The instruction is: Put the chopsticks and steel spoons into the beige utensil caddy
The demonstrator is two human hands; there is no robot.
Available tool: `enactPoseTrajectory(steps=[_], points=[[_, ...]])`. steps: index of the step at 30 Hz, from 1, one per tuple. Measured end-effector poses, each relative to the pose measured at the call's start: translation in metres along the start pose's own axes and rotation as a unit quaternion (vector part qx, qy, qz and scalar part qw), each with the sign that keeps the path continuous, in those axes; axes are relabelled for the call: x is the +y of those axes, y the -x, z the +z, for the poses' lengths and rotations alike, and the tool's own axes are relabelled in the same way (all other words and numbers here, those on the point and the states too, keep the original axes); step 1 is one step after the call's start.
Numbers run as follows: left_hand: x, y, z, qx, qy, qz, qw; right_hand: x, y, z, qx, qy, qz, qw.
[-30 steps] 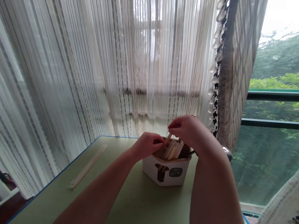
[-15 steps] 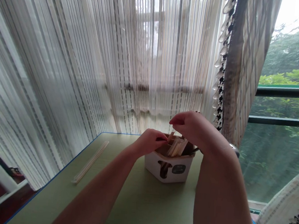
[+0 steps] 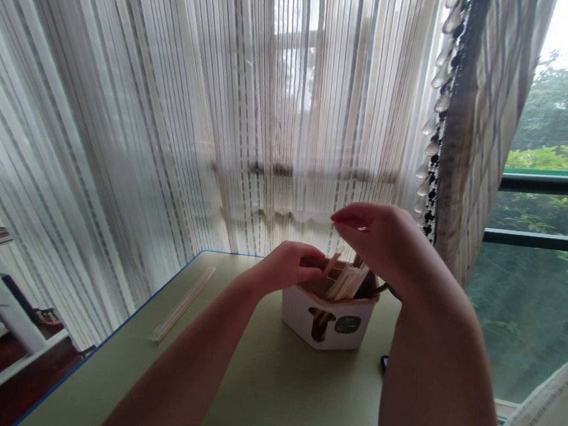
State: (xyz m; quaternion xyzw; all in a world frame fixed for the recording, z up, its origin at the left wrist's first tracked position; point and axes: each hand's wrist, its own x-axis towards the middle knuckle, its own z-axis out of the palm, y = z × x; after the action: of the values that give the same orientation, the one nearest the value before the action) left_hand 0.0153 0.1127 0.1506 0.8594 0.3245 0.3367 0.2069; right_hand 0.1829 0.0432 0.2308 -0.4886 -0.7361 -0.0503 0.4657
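Note:
A white box point(image 3: 298, 318) with a brown rim stands on the table, holding several wrapped chopsticks point(image 3: 350, 283). My left hand point(image 3: 291, 265) is at the box's back left rim. Its thumb and fingers are apart, their tips close to a thin wooden piece point(image 3: 332, 264) that leans up out of the box. Above the back right of the box hovers my right hand point(image 3: 375, 232). Its fingers are bent, with the tips drawn close to the thumb; whatever they hold, if anything, is too small to make out. A wrapped pair of chopsticks point(image 3: 182, 305) lies on the table to the left.
The pale green table point(image 3: 266, 399) has a blue edge. A small black object point(image 3: 384, 363) shows partly beside my right forearm. Striped sheer curtains point(image 3: 175, 95) hang behind the table, and a window with a dark rail point(image 3: 552, 185) is at right. White furniture point(image 3: 8, 307) stands at left.
The view has shifted a little, so everything sits further right. My right hand has risen slightly from the box. My left thumb and fingers are further apart. The small black object has come into view.

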Motion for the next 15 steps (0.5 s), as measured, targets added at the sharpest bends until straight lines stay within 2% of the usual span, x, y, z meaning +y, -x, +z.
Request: enactPoseTrajectory(steps=[5,8,10,12,15], points=[[0.006,0.024,-0.046,0.154,-0.049,-0.043,0.986,-0.011,0.002,0.001,0.006,-0.069,-0.001,0.998],[-0.008,0.046,-0.071,0.271,-0.09,-0.074,0.955,-0.023,0.003,0.006,-0.049,-0.156,0.015,0.986],[-0.027,0.064,-0.082,0.319,-0.11,-0.099,0.936,-0.034,0.005,0.014,-0.128,-0.225,0.032,0.965],[-0.049,0.086,-0.09,0.354,-0.098,-0.148,0.918,-0.048,0.007,0.028,-0.208,-0.293,0.052,0.932],[-0.08,0.122,-0.094,0.379,-0.038,-0.205,0.902,-0.068,0.013,0.063,-0.269,-0.38,0.087,0.881]])
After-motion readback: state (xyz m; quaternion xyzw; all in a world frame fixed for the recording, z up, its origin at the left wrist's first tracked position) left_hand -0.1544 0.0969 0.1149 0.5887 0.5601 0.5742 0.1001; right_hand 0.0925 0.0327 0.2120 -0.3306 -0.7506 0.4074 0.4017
